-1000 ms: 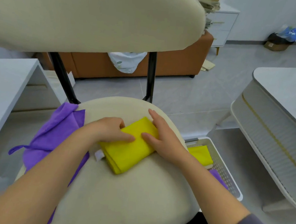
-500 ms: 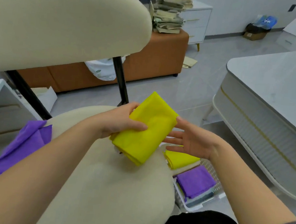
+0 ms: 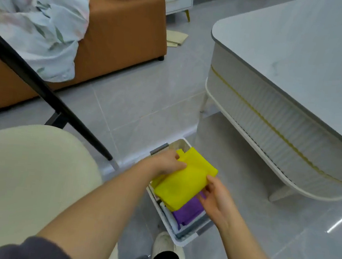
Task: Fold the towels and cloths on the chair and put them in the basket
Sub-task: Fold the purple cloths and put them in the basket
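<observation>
Two bare hands hold a folded yellow cloth (image 3: 183, 185) over a white plastic basket (image 3: 184, 239) that stands on the grey tiled floor (image 3: 148, 97) just beside a cream upholstered chair seat (image 3: 34, 178). The left hand (image 3: 166, 162) pinches the cloth's far edge between thumb and fingers, while the right hand (image 3: 215, 197) grips its near right edge, thumb on top and fingers curled beneath. A folded purple cloth (image 3: 186, 213) already lies inside the basket, partly covered by the yellow one; whether the yellow cloth rests on it yet or hangs just above cannot be told. By the look of it the folding of this piece is finished and only its release into the basket is left. At least one cloth is already stowed, so the task appears well under way. The part of the seat in view shows no cloths, but its left side lies outside the frame, so what is left to fold cannot be judged. An orange sofa (image 3: 123, 29) and a grey-topped table (image 3: 301, 48) stand behind.
</observation>
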A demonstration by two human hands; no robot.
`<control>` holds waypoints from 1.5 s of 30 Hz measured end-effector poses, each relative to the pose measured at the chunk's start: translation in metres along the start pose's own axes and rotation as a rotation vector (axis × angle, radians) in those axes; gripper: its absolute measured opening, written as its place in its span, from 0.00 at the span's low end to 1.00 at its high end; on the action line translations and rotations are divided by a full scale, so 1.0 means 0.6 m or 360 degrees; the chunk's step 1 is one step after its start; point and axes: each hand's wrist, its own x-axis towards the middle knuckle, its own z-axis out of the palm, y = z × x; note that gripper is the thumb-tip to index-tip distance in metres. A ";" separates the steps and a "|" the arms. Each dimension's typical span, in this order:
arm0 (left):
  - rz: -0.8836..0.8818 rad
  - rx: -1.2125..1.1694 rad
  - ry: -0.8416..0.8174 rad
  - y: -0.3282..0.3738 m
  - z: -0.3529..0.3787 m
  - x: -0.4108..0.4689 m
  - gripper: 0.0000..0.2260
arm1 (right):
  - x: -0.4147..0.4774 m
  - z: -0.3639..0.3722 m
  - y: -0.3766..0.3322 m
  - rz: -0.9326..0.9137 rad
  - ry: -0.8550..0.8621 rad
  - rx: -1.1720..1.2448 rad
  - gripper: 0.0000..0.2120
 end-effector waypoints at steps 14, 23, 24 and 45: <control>-0.0216 0.0213 -0.0137 -0.054 0.136 0.171 0.20 | 0.136 -0.063 0.130 -0.0086 0.0784 -0.0150 0.16; -0.0127 0.0116 -0.0141 -0.059 0.181 0.197 0.25 | 0.153 -0.051 0.132 -0.0187 0.1249 -0.0253 0.19; -0.0119 0.0098 -0.0124 -0.061 0.184 0.198 0.25 | 0.152 -0.049 0.131 -0.0189 0.1260 -0.0270 0.20; -0.0070 0.0141 0.0253 -0.067 0.143 0.166 0.09 | 0.044 -0.058 0.084 -0.0378 0.0659 -0.1067 0.22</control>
